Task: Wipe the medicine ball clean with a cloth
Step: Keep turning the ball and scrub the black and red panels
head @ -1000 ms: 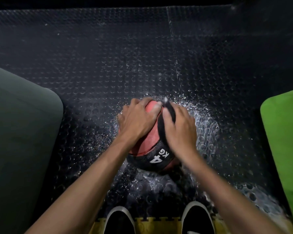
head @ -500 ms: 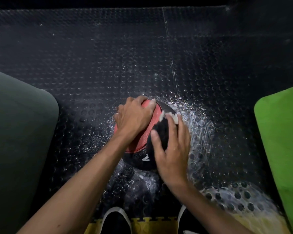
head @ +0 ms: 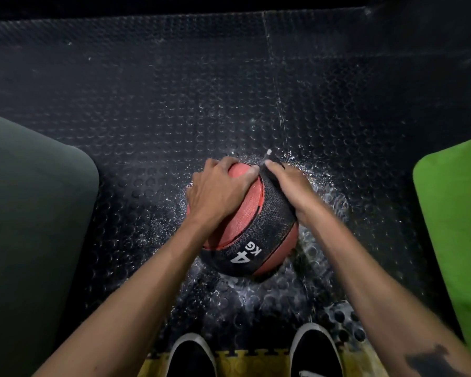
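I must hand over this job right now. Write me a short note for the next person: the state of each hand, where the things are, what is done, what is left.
Left hand: spread on top of the medicine ball, steadying it.
Right hand: presses the dark cloth on the ball's upper right side.
Ball: on the wet studded floor, "4 KG" label facing you.
Done: cannot tell how much is already wiped.
Left: likely wipe the remaining sides and the underside; turn the ball to reach them.

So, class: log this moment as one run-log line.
left hand steadies medicine ball | right hand presses dark cloth on it | floor wet
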